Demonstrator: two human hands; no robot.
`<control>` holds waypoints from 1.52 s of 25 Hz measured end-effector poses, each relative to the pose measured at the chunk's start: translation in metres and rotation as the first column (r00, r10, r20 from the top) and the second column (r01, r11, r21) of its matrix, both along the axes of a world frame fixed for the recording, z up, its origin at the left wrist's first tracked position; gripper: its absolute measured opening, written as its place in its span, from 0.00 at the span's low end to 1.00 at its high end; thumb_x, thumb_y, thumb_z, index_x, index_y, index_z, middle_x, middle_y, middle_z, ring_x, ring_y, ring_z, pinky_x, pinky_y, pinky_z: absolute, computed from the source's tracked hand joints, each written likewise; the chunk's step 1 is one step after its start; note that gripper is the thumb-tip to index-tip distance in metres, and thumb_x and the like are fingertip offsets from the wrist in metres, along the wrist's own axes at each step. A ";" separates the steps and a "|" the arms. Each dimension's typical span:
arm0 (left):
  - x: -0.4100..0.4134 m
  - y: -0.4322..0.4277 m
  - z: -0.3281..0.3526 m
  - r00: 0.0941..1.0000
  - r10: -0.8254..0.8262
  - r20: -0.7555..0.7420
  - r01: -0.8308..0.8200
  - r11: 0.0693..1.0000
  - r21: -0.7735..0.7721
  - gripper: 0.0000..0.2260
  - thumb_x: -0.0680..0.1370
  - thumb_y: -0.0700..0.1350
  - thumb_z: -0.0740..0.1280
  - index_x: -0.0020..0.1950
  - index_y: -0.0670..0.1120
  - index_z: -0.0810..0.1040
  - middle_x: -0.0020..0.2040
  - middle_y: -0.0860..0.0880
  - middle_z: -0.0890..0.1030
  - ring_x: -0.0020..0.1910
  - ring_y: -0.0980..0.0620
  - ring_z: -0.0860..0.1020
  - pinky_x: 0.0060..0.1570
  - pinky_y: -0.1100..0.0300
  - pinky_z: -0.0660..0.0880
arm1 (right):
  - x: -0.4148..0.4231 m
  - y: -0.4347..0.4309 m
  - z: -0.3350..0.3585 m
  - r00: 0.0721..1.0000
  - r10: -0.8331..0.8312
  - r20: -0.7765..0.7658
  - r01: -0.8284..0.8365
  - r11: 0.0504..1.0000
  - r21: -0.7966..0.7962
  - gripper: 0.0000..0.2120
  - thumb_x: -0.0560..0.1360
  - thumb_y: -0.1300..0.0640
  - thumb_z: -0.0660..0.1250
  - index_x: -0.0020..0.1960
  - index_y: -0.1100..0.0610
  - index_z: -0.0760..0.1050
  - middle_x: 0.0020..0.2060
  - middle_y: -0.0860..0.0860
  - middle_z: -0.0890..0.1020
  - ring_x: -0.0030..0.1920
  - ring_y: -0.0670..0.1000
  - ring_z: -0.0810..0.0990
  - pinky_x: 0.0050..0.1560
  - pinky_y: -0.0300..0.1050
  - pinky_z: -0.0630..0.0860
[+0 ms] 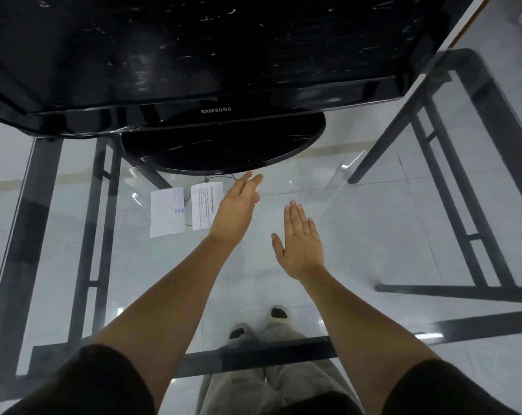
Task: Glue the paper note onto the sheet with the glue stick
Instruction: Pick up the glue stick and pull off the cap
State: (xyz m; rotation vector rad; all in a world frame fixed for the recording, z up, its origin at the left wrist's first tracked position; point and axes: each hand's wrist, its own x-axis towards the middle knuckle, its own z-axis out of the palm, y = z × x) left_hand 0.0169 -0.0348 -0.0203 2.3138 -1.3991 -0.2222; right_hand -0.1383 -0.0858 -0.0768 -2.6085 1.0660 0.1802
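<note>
Two white papers lie side by side on the glass table. The left paper (167,211) has faint print and small blue marks. The right paper (204,205) carries lines of black text. My left hand (237,208) stretches forward with straight fingers, just right of the printed paper and partly over its edge. My right hand (301,244) hovers flat and empty farther right, fingers straight. No glue stick is visible in this view.
A black Samsung monitor (194,55) fills the top of the view, its round base (223,145) standing on the glass table (388,220) just behind the papers. Dark frame bars, the tiled floor and my feet (259,322) show through the glass.
</note>
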 end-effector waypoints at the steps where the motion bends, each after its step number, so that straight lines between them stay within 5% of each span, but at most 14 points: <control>1: 0.000 0.000 0.000 0.999 -0.011 0.045 0.011 1.000 -0.002 0.25 0.74 0.35 0.68 0.70 0.42 0.67 0.68 0.41 0.72 0.56 0.43 0.78 0.43 0.63 0.74 | 0.000 -0.001 -0.001 1.000 -0.003 0.002 0.003 1.000 -0.010 0.32 0.78 0.41 0.40 0.75 0.58 0.40 0.76 0.53 0.43 0.75 0.52 0.41 0.72 0.47 0.39; 5: -0.001 0.002 0.007 0.999 0.001 0.033 0.004 0.986 -0.164 0.20 0.71 0.31 0.70 0.62 0.37 0.74 0.51 0.36 0.81 0.43 0.41 0.82 0.39 0.61 0.74 | 0.000 0.000 -0.004 1.000 -0.011 -0.013 0.010 0.999 -0.038 0.32 0.78 0.39 0.39 0.75 0.57 0.40 0.76 0.53 0.44 0.75 0.52 0.41 0.71 0.46 0.37; 9: 0.004 0.002 0.008 0.999 -0.017 -0.035 0.011 0.989 -0.149 0.17 0.76 0.36 0.66 0.64 0.40 0.73 0.54 0.37 0.80 0.48 0.40 0.80 0.44 0.58 0.73 | 0.002 0.000 -0.004 1.000 -0.013 -0.026 0.012 0.999 -0.042 0.33 0.76 0.38 0.36 0.75 0.56 0.40 0.76 0.53 0.44 0.75 0.52 0.40 0.71 0.47 0.37; 11: 0.008 0.000 0.011 0.978 -0.005 -0.210 -0.022 0.992 -0.127 0.17 0.78 0.41 0.64 0.67 0.44 0.69 0.54 0.43 0.80 0.51 0.47 0.78 0.48 0.61 0.70 | 0.002 -0.001 -0.002 0.999 -0.003 -0.039 0.002 0.999 -0.037 0.33 0.76 0.39 0.37 0.75 0.56 0.40 0.76 0.53 0.44 0.75 0.53 0.40 0.71 0.47 0.37; 15: 0.016 0.007 0.022 0.804 0.056 -0.593 -0.144 0.984 -0.104 0.15 0.75 0.44 0.69 0.57 0.48 0.67 0.44 0.61 0.78 0.47 0.57 0.78 0.47 0.73 0.72 | 0.002 -0.003 0.003 0.997 0.008 -0.071 -0.009 1.000 -0.015 0.33 0.77 0.39 0.40 0.75 0.56 0.40 0.76 0.54 0.44 0.75 0.54 0.42 0.71 0.47 0.40; 18: 0.019 0.018 0.030 0.735 0.069 -0.674 -0.171 0.981 -0.086 0.14 0.73 0.46 0.71 0.54 0.50 0.70 0.47 0.54 0.80 0.46 0.59 0.80 0.41 0.74 0.74 | 0.003 -0.005 0.009 0.996 0.017 -0.084 -0.017 1.000 -0.001 0.32 0.78 0.39 0.43 0.75 0.57 0.42 0.76 0.53 0.45 0.75 0.54 0.43 0.71 0.47 0.42; 21: 0.020 0.026 0.040 0.657 0.059 -0.752 -0.186 0.979 -0.086 0.13 0.77 0.46 0.65 0.61 0.52 0.71 0.53 0.51 0.78 0.50 0.56 0.78 0.47 0.68 0.73 | 0.001 -0.017 0.018 0.999 0.035 -0.023 -0.034 0.997 0.072 0.31 0.79 0.41 0.47 0.75 0.58 0.46 0.76 0.54 0.49 0.75 0.53 0.48 0.72 0.47 0.48; 25: 0.014 0.032 0.051 0.436 0.070 -0.897 -0.241 0.970 -0.041 0.14 0.80 0.50 0.58 0.66 0.54 0.66 0.57 0.50 0.75 0.48 0.55 0.78 0.41 0.61 0.77 | -0.006 -0.029 0.039 0.997 -0.019 0.079 0.017 0.999 0.028 0.29 0.80 0.44 0.50 0.75 0.59 0.50 0.76 0.55 0.53 0.75 0.54 0.53 0.72 0.46 0.50; 29: 0.011 0.038 0.052 0.495 0.089 -0.864 -0.208 0.978 -0.018 0.06 0.79 0.50 0.61 0.51 0.48 0.70 0.50 0.44 0.79 0.35 0.56 0.79 0.34 0.60 0.75 | -0.002 -0.033 0.064 0.978 -0.056 0.203 0.056 0.998 0.007 0.27 0.80 0.47 0.53 0.74 0.59 0.54 0.75 0.55 0.57 0.73 0.55 0.58 0.71 0.48 0.55; 33: 0.015 0.044 0.060 0.269 -0.026 -0.963 -0.238 0.967 -0.093 0.04 0.73 0.41 0.68 0.46 0.49 0.77 0.51 0.46 0.77 0.41 0.54 0.78 0.42 0.63 0.74 | 0.010 -0.037 0.090 0.923 -0.099 0.373 0.098 0.995 0.022 0.23 0.80 0.50 0.55 0.72 0.60 0.61 0.71 0.57 0.66 0.70 0.56 0.65 0.69 0.49 0.61; 35: 0.016 0.048 0.063 0.339 -0.061 -0.939 -0.212 0.967 -0.140 0.09 0.70 0.42 0.69 0.48 0.53 0.80 0.52 0.52 0.76 0.48 0.53 0.78 0.49 0.63 0.75 | 0.016 -0.036 0.103 0.878 -0.113 0.465 0.095 0.994 0.062 0.21 0.80 0.50 0.56 0.70 0.59 0.64 0.66 0.57 0.71 0.65 0.54 0.70 0.64 0.47 0.68; 38: 0.015 0.051 0.066 0.445 -0.084 -0.891 -0.222 0.954 -0.201 0.08 0.73 0.43 0.70 0.50 0.53 0.81 0.47 0.55 0.80 0.48 0.52 0.81 0.48 0.64 0.77 | 0.024 -0.033 0.117 0.831 -0.182 0.525 0.046 0.964 0.262 0.18 0.80 0.47 0.54 0.64 0.55 0.71 0.56 0.55 0.79 0.53 0.53 0.78 0.52 0.43 0.74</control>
